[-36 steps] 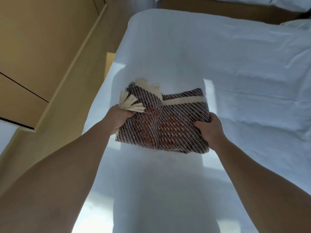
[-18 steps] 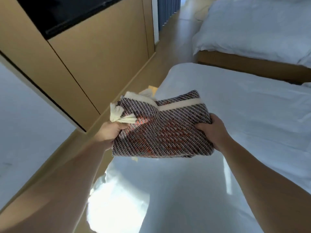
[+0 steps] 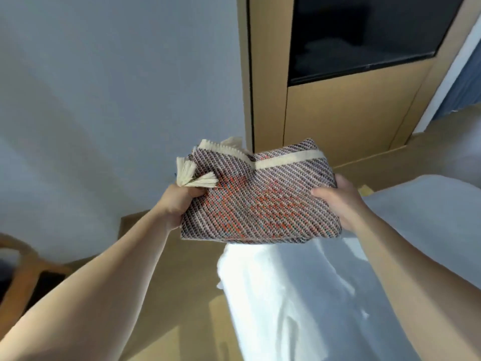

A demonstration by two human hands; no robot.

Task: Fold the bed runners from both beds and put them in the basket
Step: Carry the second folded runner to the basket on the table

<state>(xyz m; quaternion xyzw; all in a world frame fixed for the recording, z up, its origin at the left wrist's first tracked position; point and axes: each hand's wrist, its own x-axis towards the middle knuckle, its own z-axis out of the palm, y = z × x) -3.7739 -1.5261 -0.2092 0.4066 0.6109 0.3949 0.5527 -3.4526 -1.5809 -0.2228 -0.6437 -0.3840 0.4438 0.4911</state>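
Each grip — left hand (image 3: 179, 204), right hand (image 3: 341, 201) — clamps the folded, coarse-woven, tasselled bed runner (image 3: 260, 199).

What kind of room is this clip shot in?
Probably a hotel bedroom: a bed with plain white linen, a built-in wood wall panel holding a dark screen, and a folded runner held in both hands.
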